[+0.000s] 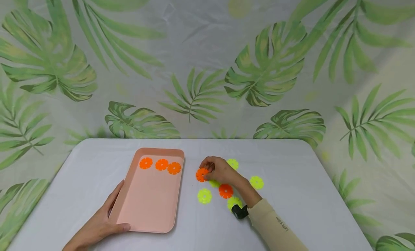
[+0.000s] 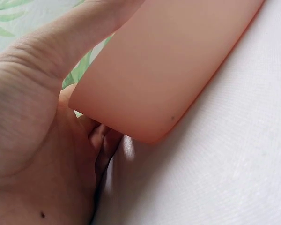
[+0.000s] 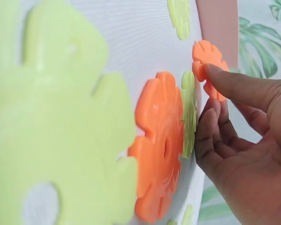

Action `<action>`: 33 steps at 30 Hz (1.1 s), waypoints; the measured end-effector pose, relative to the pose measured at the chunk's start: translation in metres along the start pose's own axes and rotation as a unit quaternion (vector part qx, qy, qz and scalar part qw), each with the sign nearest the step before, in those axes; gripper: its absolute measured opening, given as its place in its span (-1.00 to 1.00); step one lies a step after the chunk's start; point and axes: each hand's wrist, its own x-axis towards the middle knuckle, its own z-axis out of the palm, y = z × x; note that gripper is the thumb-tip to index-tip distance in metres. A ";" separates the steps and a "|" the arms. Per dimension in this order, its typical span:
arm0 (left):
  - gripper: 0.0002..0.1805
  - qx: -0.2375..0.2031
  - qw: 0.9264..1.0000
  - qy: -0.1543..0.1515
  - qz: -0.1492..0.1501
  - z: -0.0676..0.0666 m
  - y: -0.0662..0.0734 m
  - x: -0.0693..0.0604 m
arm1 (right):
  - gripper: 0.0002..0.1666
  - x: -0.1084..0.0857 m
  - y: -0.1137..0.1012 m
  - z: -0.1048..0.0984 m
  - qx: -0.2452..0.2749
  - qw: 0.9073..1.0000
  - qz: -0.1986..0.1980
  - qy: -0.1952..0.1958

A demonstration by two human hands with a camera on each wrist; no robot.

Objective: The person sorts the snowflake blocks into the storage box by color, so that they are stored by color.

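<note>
My right hand pinches an orange notched plastic disc between thumb and fingers, just above the table to the right of the pink tray. In the right wrist view the same orange disc is held by its edge. My left hand grips the pink tray at its near left corner, thumb on the near rim and fingers along the left side. The left wrist view shows the tray's outer wall against that hand. Three orange discs lie in a row at the tray's far end.
Another orange disc lies on the white table below my right hand. Several yellow-green discs are scattered around it, one partly under my right hand and one partly behind the black wrist device. A leaf-patterned cloth hangs behind.
</note>
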 end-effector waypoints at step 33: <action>0.37 -0.028 0.999 0.004 -0.025 0.000 0.004 0.000 | -0.66 0.020 -0.037 -0.002 0.033 0.997 -0.059 0.037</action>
